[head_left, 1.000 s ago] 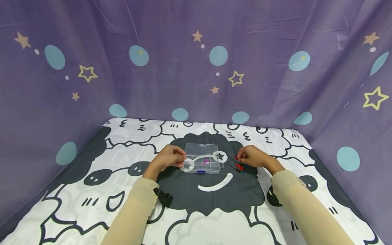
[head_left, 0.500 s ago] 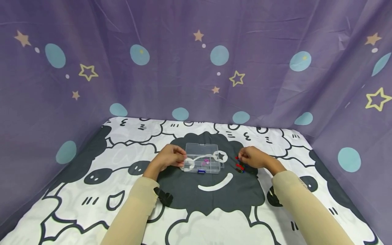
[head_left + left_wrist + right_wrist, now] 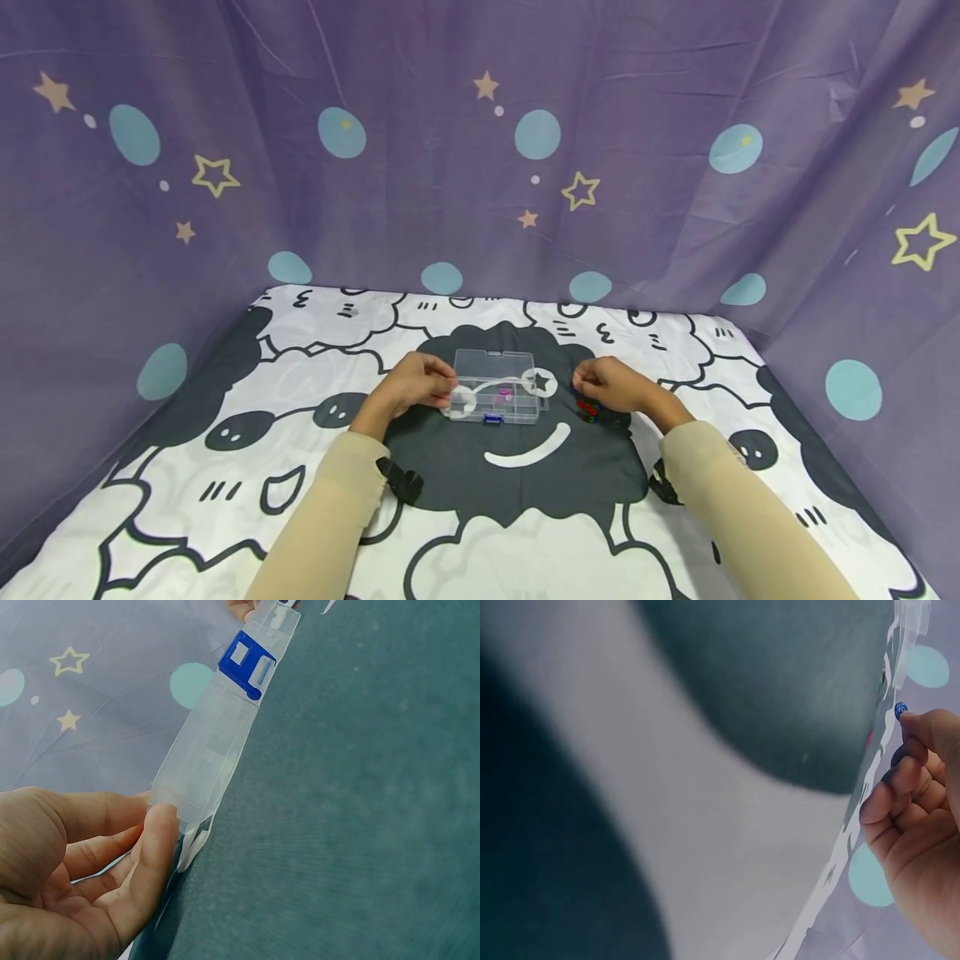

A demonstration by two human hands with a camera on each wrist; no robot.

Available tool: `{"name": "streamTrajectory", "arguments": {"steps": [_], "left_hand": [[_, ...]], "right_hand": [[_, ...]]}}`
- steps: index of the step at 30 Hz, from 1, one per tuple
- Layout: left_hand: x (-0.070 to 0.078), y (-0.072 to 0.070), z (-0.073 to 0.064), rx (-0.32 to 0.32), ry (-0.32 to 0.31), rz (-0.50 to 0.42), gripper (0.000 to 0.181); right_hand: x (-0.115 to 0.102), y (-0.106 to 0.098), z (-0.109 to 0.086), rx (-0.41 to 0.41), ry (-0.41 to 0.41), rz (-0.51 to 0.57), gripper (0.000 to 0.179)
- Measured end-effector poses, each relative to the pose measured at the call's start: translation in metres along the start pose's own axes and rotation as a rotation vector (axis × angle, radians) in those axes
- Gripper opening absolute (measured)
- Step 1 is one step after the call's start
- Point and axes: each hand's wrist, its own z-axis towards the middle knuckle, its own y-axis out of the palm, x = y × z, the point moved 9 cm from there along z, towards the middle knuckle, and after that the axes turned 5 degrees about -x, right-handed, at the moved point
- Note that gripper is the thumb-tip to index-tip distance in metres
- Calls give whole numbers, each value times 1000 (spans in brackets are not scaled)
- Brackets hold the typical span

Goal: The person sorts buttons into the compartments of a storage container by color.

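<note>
A clear plastic compartment box (image 3: 491,362) lies with its lid raised on the dark part of the cloth. Small pink pieces (image 3: 506,392) sit in one of its compartments, and a blue latch (image 3: 247,665) marks its front. My left hand (image 3: 416,385) pinches the box's left end between thumb and fingers. To the right of the box, my right hand (image 3: 617,383) pinches a small blue bead-like piece (image 3: 901,710) at its fingertips. A little pile of red, green and dark pieces (image 3: 589,408) lies just below that hand, partly covered by it.
A white cloth (image 3: 450,554) printed with cartoon sheep covers the table. Behind it hangs a purple curtain (image 3: 420,208) with stars and blue ovals. Dark straps (image 3: 401,481) show at the left sleeve's cuff.
My right hand has shifted slightly left from the pile, with the small blue piece at its fingertips. My left hand and the box have stayed in place.
</note>
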Motion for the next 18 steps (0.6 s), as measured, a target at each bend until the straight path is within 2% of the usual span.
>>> {"name": "streamTrajectory", "arguments": {"steps": [18], "left_hand": [[-2,-1,2,4,-5,-3,22]], "right_hand": [[-25,7,14,39,-47,19,11]]}}
